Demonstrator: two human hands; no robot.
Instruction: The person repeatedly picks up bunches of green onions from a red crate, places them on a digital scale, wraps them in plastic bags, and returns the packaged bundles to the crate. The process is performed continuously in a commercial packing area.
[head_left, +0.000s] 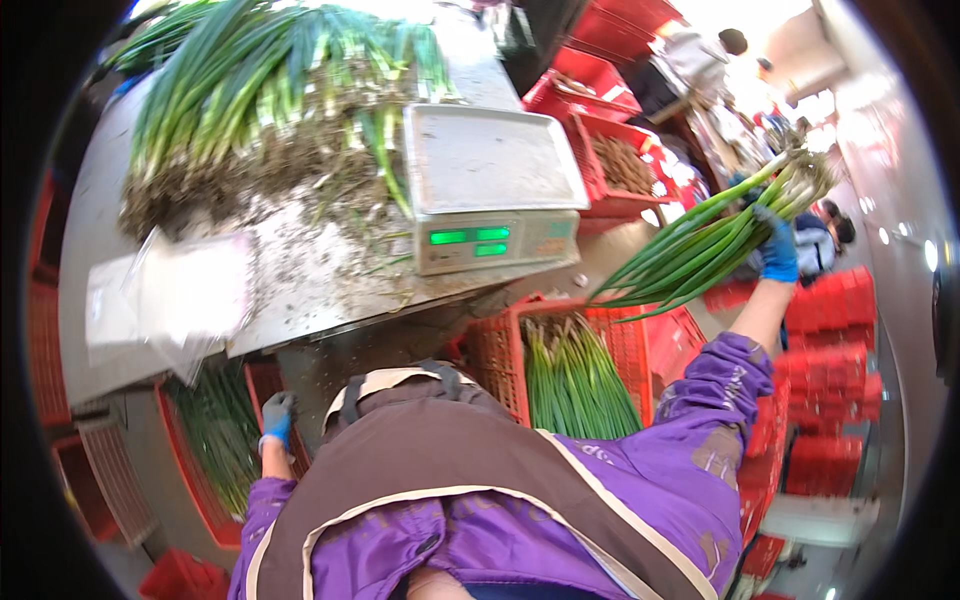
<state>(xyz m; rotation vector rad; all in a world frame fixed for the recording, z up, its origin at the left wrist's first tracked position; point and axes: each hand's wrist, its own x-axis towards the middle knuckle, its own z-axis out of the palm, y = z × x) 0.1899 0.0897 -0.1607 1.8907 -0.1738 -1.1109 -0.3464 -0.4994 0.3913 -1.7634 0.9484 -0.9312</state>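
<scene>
My right hand (777, 249), in a blue glove, grips a bunch of green onions (720, 229). The bunch is raised on the right, its pale roots up and its leaves hanging down to the left. My left hand (278, 418), also gloved, hangs low beside a red crate (171, 435) of green onions; its fingers look curled, with nothing visible in them. Ahead stands a digital scale (495, 169) with a bare metal pan and a lit green display. A large heap of green onions (247, 97) with soil-caked roots lies on the table (307, 307).
A red crate (637, 352) holding green onions stands close on my right, below the raised bunch. Clear plastic bags (176, 289) overhang the table's front edge. Behind the scale sits a red crate of brown roots (621, 163). Stacked red crates (825, 367) and other people are farther right.
</scene>
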